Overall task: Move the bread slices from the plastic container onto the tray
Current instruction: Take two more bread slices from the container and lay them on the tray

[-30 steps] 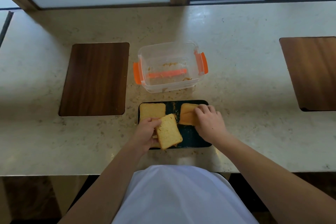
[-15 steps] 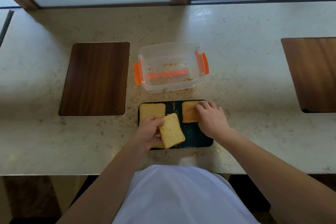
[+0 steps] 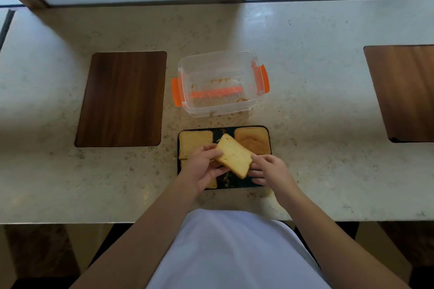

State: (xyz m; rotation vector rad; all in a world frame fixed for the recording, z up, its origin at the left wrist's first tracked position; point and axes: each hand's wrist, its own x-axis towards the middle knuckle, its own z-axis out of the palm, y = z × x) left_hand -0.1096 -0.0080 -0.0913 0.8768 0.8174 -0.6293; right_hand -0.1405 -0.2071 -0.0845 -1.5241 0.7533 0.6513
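Moved: slice (image 3: 233,155) has risen off the tray's front left and now hangs tilted over the middle; right hand (image 3: 270,170) has left the far-right slice (image 3: 252,139) and come to it.
Grip: left hand (image 3: 203,166) pinches the slice's left edge; right fingers touch its right edge, so it is held between both.
Bread: every slice in view is on or over the tray (image 3: 234,183); box (image 3: 218,84) holds only crumbs.
Risk: soft bread could tear or shed crumbs on the worktop (image 3: 317,101) if squeezed; it might land overlapping a neighbour.
Writing: none readable.
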